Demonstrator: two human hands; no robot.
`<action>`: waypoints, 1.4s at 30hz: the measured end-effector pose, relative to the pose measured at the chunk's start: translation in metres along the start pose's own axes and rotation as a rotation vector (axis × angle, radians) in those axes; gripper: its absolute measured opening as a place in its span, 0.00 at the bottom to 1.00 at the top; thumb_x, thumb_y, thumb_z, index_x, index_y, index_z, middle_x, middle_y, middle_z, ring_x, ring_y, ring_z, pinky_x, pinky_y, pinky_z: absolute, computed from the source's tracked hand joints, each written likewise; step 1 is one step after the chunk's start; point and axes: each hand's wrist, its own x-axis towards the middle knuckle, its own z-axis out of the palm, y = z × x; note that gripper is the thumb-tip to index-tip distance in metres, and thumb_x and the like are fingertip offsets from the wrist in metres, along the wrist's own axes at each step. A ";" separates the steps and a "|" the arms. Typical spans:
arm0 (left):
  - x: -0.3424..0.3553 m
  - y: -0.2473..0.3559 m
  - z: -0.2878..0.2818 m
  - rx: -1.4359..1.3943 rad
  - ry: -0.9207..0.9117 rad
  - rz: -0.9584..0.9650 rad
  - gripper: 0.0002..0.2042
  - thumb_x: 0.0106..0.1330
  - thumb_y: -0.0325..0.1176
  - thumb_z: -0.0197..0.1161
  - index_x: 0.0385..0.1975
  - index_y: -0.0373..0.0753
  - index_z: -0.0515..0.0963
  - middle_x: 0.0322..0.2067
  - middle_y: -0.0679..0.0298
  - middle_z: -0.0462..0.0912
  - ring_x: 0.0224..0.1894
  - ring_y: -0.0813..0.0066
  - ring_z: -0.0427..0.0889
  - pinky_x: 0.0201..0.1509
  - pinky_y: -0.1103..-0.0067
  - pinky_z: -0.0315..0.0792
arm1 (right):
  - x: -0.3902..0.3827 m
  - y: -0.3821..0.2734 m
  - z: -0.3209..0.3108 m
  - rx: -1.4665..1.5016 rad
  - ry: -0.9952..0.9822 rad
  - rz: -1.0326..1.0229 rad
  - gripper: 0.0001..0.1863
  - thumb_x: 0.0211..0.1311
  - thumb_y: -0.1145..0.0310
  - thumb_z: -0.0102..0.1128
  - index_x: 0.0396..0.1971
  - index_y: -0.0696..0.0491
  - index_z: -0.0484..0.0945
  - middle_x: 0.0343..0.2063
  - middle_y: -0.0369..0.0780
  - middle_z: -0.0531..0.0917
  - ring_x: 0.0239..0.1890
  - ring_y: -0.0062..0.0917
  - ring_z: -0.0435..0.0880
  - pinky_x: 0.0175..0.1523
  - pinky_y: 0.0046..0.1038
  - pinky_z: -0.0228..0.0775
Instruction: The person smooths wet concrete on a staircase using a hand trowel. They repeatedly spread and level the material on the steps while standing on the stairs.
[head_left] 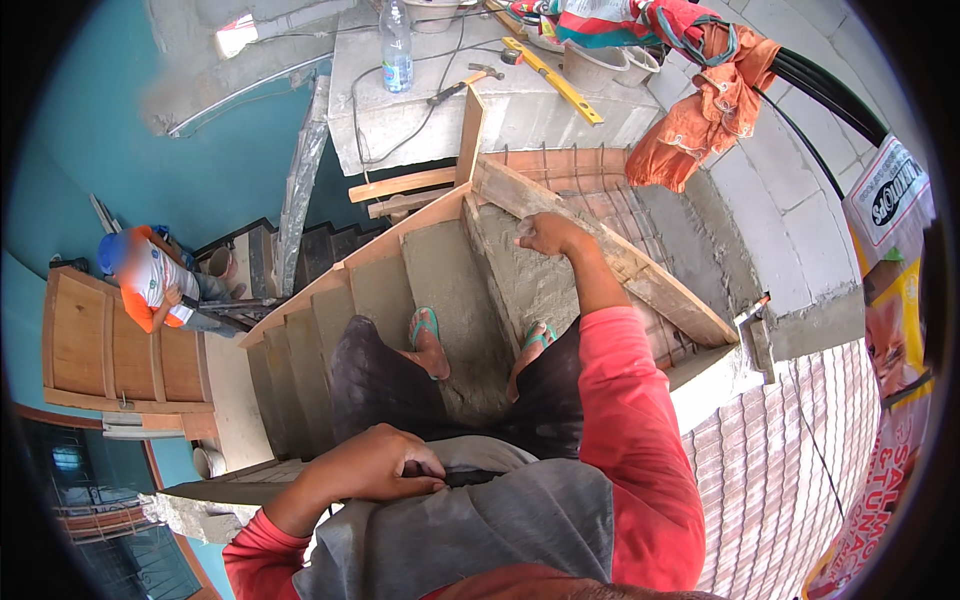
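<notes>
Person stands on fresh concrete stairs [440, 270], feet in green flip-flops [425, 325] on the grey treads, looking straight down

Right hand [548, 235] reaches forward, fingers spread fairly wide and flat, palm down on the wet-looking cement at the top of the steps, just beside the slanted plank [610, 250] that forms the side formwork. Holding nothing; looks like it's braced there for balance, or pressing the surface, can't tell which

Left hand [385, 465] is down at the waist, fingers curled narrow around something dark at the edge of the grey cloth [480, 520]; it's mostly hidden, can't tell what it is

Planks box the stair edges, probably to keep the pour in shape. Rebar mesh [600, 185] shows to the right of the plank where no concrete has gone in yet

Concrete ledge [500, 110] above the stairs serves as the tool shelf: water bottle [397, 45] upright near its left end, hammer [465, 82] lying mid-ledge, yellow level [555, 80] laid diagonally toward the right edge, buckets [600, 65] behind it. All off the wet steps but near to hand

Orange cloth [715, 100] hangs over the block wall [790, 180] at the right, by black cables [830, 90]

Another person [150, 280] in orange and white crouches at the bottom left, well apart, next to a wooden door [110, 350] leaning there
</notes>
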 end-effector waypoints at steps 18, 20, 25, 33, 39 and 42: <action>-0.001 0.014 0.022 0.055 0.076 -0.184 0.21 0.66 0.36 0.76 0.54 0.36 0.79 0.38 0.58 0.93 0.29 0.72 0.89 0.38 0.77 0.80 | -0.003 -0.001 0.006 -0.094 0.077 -0.044 0.30 0.65 0.45 0.70 0.47 0.61 0.86 0.45 0.59 0.87 0.52 0.55 0.86 0.57 0.46 0.76; -0.002 0.014 0.023 -0.001 0.081 -0.216 0.19 0.66 0.35 0.76 0.52 0.36 0.79 0.38 0.58 0.93 0.32 0.75 0.88 0.39 0.79 0.79 | -0.002 0.002 0.006 -0.097 0.081 -0.071 0.30 0.65 0.45 0.70 0.48 0.61 0.86 0.45 0.59 0.87 0.52 0.54 0.86 0.58 0.45 0.77; -0.004 -0.007 0.024 -0.191 -0.002 -0.221 0.18 0.66 0.31 0.74 0.52 0.35 0.77 0.42 0.59 0.89 0.40 0.77 0.87 0.42 0.78 0.79 | -0.003 -0.001 0.006 -0.093 0.069 -0.075 0.30 0.65 0.45 0.69 0.50 0.58 0.86 0.47 0.58 0.87 0.52 0.54 0.85 0.59 0.46 0.76; 0.004 0.006 0.011 -0.083 -0.057 -0.174 0.18 0.67 0.28 0.71 0.54 0.35 0.76 0.45 0.57 0.88 0.44 0.69 0.89 0.48 0.73 0.81 | 0.005 0.013 0.005 -0.101 0.091 -0.071 0.30 0.65 0.43 0.69 0.50 0.57 0.86 0.47 0.57 0.87 0.53 0.54 0.85 0.59 0.46 0.76; 0.001 -0.028 0.028 -0.005 0.068 -0.075 0.13 0.69 0.26 0.67 0.52 0.36 0.78 0.45 0.55 0.90 0.47 0.65 0.91 0.49 0.71 0.82 | -0.010 -0.001 0.002 -0.111 0.071 -0.049 0.30 0.65 0.43 0.68 0.50 0.58 0.86 0.47 0.56 0.88 0.52 0.53 0.85 0.59 0.46 0.76; 0.007 -0.030 0.031 0.065 0.104 -0.028 0.11 0.70 0.26 0.67 0.51 0.37 0.80 0.44 0.56 0.90 0.45 0.66 0.91 0.50 0.72 0.82 | -0.013 0.007 -0.003 -0.102 0.073 -0.050 0.30 0.65 0.44 0.69 0.51 0.57 0.86 0.48 0.56 0.88 0.52 0.53 0.86 0.59 0.46 0.76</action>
